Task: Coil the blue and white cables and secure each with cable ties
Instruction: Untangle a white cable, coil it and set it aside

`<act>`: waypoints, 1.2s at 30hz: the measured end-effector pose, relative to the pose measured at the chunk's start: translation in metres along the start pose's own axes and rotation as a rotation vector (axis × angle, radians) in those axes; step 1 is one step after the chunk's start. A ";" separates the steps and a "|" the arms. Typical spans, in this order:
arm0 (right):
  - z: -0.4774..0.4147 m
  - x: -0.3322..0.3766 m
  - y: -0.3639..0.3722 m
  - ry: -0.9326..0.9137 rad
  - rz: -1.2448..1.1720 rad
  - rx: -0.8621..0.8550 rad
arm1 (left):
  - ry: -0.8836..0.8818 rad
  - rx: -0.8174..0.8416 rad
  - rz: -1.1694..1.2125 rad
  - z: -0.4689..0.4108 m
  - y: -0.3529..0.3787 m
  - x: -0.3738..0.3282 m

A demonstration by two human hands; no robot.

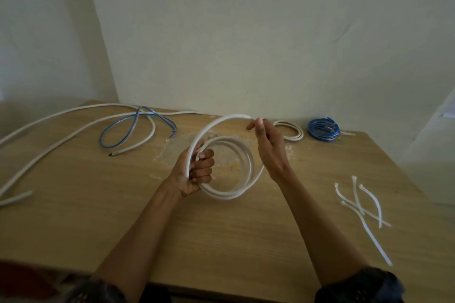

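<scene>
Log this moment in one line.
left hand grips white coil | right hand pinches outer loop | cable ties lie loose, right

Room over near table [221,241]; cables [101,136] left, seemingly crossed ties [354,192] right

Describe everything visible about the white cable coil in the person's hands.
The white cable coil is a smooth, plastic-looking cable wound into several roughly round loops, held above the wooden table. The left hand grips the stacked loops at their left side. One wider loop arcs over to the right hand, which pinches it at the top. No tie shows on it.
</scene>
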State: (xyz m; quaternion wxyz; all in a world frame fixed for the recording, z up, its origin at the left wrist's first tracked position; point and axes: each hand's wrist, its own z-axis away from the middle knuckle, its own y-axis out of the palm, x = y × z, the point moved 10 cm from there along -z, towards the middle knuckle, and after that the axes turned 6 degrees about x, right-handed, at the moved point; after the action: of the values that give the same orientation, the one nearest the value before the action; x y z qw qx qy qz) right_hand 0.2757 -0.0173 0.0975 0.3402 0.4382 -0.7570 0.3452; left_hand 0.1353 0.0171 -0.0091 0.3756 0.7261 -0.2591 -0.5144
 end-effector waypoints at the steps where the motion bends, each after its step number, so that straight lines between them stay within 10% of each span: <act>1: 0.000 -0.003 0.006 0.009 -0.028 0.024 | -0.011 0.033 -0.023 -0.002 0.002 0.001; 11: -0.009 -0.020 0.031 0.244 0.015 0.291 | 0.010 -0.137 -0.228 0.001 0.009 0.008; 22: -0.014 0.005 0.041 0.023 0.438 0.196 | 0.039 0.100 -0.164 -0.006 0.060 -0.018; 27: 0.011 -0.015 0.022 0.157 -0.134 0.098 | 0.085 0.192 -0.035 -0.005 0.062 -0.015; 36: 0.017 -0.019 -0.001 0.103 0.268 0.021 | 0.226 -0.645 -0.522 -0.003 -0.007 -0.011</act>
State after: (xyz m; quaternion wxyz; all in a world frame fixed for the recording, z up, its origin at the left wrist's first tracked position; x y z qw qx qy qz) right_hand 0.2804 -0.0239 0.0736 0.3248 0.3186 -0.7866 0.4175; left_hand 0.1340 0.0306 -0.0080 0.4668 0.6643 0.1501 -0.5641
